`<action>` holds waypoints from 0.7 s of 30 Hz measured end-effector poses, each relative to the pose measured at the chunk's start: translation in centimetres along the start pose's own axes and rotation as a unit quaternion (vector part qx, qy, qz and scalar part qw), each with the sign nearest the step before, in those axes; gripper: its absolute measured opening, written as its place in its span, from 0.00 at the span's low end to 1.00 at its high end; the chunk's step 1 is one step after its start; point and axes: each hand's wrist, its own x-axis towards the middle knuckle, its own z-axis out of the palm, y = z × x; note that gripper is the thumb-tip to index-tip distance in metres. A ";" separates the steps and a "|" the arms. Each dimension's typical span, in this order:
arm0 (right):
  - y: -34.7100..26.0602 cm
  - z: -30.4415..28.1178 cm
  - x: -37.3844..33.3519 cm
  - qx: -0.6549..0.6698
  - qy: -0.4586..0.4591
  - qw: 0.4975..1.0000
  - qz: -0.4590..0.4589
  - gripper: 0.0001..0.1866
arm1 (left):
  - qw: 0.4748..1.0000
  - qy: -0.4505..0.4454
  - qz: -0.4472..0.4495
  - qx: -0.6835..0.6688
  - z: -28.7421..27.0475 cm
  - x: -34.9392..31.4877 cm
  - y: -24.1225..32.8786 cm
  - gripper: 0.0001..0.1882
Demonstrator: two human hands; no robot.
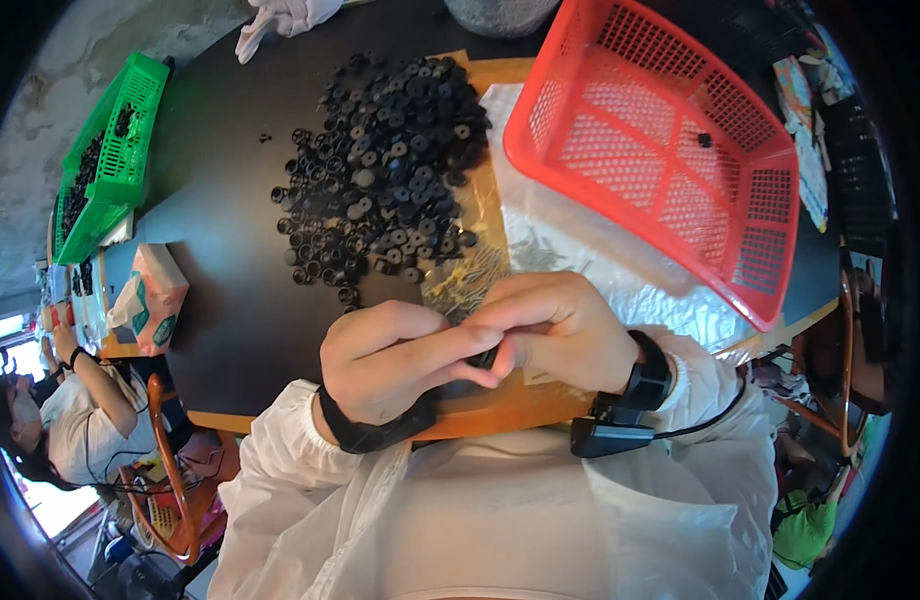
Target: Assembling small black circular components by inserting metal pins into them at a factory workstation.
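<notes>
My left hand (385, 355) and my right hand (565, 325) meet at the near edge of the table. Their fingertips pinch a small black round part (483, 357), mostly hidden by the fingers. Just beyond them lies a scatter of thin metal pins or screws (475, 278) on clear plastic. Farther back spreads a heap of small black round plastic parts (400, 170), some ring-shaped and some with a centre hole. To the right, a red perforated basket (528, 125) holds a single small black piece (704, 140).
White plastic sheeting (540, 220) lies partly under the red basket. At the far left stands a green basket (140, 130) with black parts, near a tissue pack (162, 300). Another person (95, 410) sits at the left. A grey rounded container (500, 15) is at the back.
</notes>
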 end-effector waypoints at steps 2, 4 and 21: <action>-0.7 0.0 -0.1 -0.116 0.013 0.992 -0.039 0.13 | 1.000 -0.013 0.021 -0.008 -0.3 0.0 -0.5 0.21; -1.6 0.1 -0.4 -0.274 0.047 0.957 -0.079 0.17 | 0.999 0.009 0.044 -0.005 0.0 0.0 -1.0 0.23; -0.6 -1.1 0.8 -0.665 0.162 0.702 -0.197 0.20 | 0.986 0.106 -0.038 0.119 -0.8 0.4 -2.2 0.11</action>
